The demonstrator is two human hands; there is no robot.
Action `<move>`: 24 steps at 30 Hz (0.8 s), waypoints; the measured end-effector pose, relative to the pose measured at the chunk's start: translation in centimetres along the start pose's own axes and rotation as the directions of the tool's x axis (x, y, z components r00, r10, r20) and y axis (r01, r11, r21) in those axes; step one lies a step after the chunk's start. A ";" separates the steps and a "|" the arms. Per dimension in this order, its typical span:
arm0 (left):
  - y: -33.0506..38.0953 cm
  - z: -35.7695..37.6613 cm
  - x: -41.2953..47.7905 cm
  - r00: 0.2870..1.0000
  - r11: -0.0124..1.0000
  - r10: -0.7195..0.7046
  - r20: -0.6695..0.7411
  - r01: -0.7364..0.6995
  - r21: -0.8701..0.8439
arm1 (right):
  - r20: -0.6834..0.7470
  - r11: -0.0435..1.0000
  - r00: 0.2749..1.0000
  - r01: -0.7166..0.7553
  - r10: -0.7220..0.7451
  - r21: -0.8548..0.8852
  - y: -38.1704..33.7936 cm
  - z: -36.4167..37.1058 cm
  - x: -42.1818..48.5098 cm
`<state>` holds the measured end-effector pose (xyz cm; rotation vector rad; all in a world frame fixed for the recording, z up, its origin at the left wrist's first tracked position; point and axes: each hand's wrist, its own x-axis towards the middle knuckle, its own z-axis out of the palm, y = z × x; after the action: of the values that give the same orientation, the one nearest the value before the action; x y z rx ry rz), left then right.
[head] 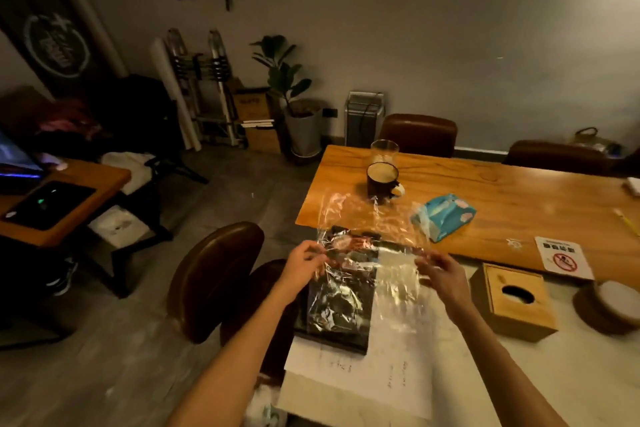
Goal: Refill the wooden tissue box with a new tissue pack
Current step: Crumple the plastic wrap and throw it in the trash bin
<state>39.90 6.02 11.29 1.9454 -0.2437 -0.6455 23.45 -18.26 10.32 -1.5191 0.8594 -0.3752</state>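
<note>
Above the table (519, 198), two hands (304, 262) (441, 276) pinching one clear wrapper (374, 236), one tissue pack (445, 215)

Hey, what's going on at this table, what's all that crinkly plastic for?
A person is holding a sheet of clear crinkled plastic wrap stretched between the left hand and the right hand, above the table. A blue soft tissue pack lies farther back on the wooden tabletop, not yet in the light wooden tissue box with an oval slot, which stands to the right of the hands. No tissue shows at its slot.
</note>
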 end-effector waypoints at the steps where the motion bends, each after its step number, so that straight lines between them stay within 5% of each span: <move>1: 1.1 -0.4 0.0 1.000 0.999 0.022 0.016 -0.021 -0.035 | -0.042 0.993 0.995 0.088 -0.091 -0.074 -1.3 -0.4 -0.4; 4: 5.0 0.0 -0.7 0.990 0.987 0.136 0.035 -0.133 -0.092 | -0.163 0.858 0.915 0.269 -0.370 -0.438 -5.4 0.1 -1.8; 7: 9.7 2.5 -2.3 0.959 0.945 0.283 0.014 -0.277 -0.172 | -0.238 0.792 0.829 0.338 -0.507 -0.508 -10.0 2.1 -3.2; 11: 14.5 6.7 -6.1 0.855 0.864 0.486 0.181 -0.439 -0.248 | -0.085 0.857 0.874 0.443 -0.478 -0.263 -14.1 3.5 -5.7; 15: 16.2 8.1 -7.8 0.794 0.822 0.543 0.272 -0.437 -0.365 | -0.188 0.865 0.847 0.500 -0.497 -0.032 -15.0 0.9 -6.7; 18: 16.4 8.9 -9.8 0.819 0.772 0.568 0.080 -0.497 -0.396 | -0.233 0.886 0.900 0.415 -0.368 0.206 -14.1 -3.1 -6.7; 21: 15.7 10.8 -11.4 0.825 0.838 0.513 -0.238 -0.542 -0.070 | -0.254 0.831 0.944 0.308 -0.208 0.464 -13.4 -5.3 -7.2; 24: 15.4 11.7 -12.9 0.953 0.895 0.302 0.004 -0.282 -0.346 | -0.138 0.806 0.982 0.185 -0.130 0.562 -13.0 -5.9 -8.4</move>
<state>24.53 -4.36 25.34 1.5180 -0.4230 -0.5058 17.55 -17.42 25.83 -1.0095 0.6104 -0.7621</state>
